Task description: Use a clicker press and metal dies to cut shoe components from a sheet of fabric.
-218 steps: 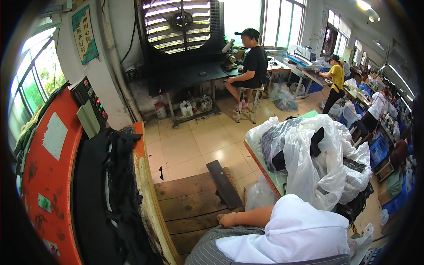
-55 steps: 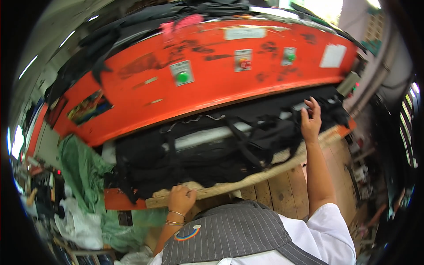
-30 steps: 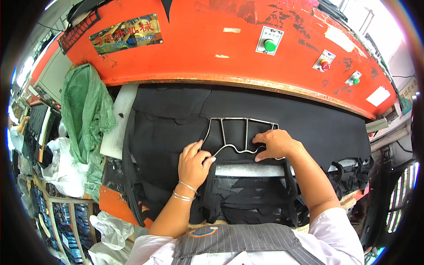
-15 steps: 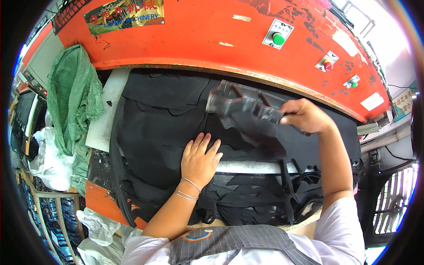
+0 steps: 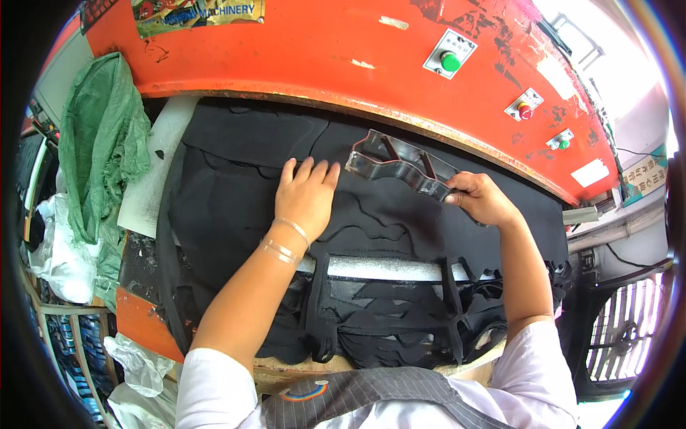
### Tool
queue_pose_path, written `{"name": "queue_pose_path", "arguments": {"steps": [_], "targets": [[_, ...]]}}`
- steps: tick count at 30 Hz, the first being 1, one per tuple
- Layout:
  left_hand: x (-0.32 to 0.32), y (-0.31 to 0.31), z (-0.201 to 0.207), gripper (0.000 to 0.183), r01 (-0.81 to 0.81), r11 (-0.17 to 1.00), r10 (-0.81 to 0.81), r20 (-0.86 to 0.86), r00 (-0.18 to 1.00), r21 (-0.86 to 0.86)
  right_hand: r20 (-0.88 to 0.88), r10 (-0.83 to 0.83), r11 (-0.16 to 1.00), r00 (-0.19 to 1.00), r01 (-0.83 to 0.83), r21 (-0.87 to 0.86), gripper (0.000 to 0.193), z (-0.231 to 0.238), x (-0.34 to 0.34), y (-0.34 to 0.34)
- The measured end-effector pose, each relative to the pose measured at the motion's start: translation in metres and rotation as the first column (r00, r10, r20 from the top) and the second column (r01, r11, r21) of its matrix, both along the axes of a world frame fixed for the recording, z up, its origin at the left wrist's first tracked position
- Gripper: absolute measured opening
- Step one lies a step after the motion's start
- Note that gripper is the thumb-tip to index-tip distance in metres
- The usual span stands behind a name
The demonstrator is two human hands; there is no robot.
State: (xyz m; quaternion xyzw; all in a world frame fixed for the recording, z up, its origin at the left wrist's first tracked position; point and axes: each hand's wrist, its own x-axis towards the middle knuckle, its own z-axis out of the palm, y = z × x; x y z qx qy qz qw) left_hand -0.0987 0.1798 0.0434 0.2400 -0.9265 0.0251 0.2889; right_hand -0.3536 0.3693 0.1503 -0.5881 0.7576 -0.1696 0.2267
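My right hand (image 5: 487, 200) grips the right end of a metal cutting die (image 5: 391, 169), a wavy-walled open frame with cross braces. The die is over black sheet material (image 5: 232, 196), close to the machine's lower edge; whether it touches the sheet I cannot tell. To its left, my left hand (image 5: 306, 196) lies on the black sheet with fingers stretched out. Beneath the hands the sheet has curved cut edges. Nearer to me lie black cut-out scraps and strips (image 5: 389, 314).
An orange machine beam (image 5: 314, 57) spans the far side, with a green button (image 5: 449, 62) and a red button (image 5: 525, 111). A white board (image 5: 153, 171) shows at the sheet's left. Beyond it hang a green woven sack (image 5: 103, 143) and white plastic bags (image 5: 61, 250).
My left hand has slid farther away and a little left on the sheet. The die, blurred and tilted before, now sits level and steady in my right hand. The view has shifted slightly.
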Motion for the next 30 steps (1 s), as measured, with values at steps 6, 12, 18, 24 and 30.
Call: {"name": "queue_pose_path", "arguments": {"steps": [6, 12, 18, 24, 30], "targets": [[0.014, 0.018, 0.008, 0.011, 0.21, 0.976, -0.214, 0.06, 0.975, 0.058, -0.232, 0.023, 0.999, 0.972, -0.03, -0.029, 0.023, -0.023, -0.023, 0.002], [0.074, 0.02, 0.05, 0.032, 0.414, 0.708, -0.546, 0.072, 0.834, 0.572, -0.347, 0.132, 0.974, 0.928, -0.187, -0.129, 0.021, -0.047, -0.025, -0.024], [0.011, -0.064, 0.006, 0.026, 0.105, 0.884, -0.064, -0.105, 0.992, 0.456, -0.413, 0.159, 0.934, 0.897, -0.272, -0.233, 0.018, -0.077, -0.017, -0.068], [-0.015, -0.068, -0.028, 0.022, 0.068, 0.895, 0.014, -0.181, 0.983, 0.44, -0.507, 0.118, 0.917, 0.854, -0.29, -0.274, 0.023, -0.087, -0.022, -0.075], [-0.013, -0.07, -0.038, 0.019, 0.095, 0.94, -0.028, -0.203, 0.979, 0.328, -0.129, -0.31, 0.806, 0.942, 0.188, -0.562, 0.091, -0.121, -0.041, -0.023]]}}
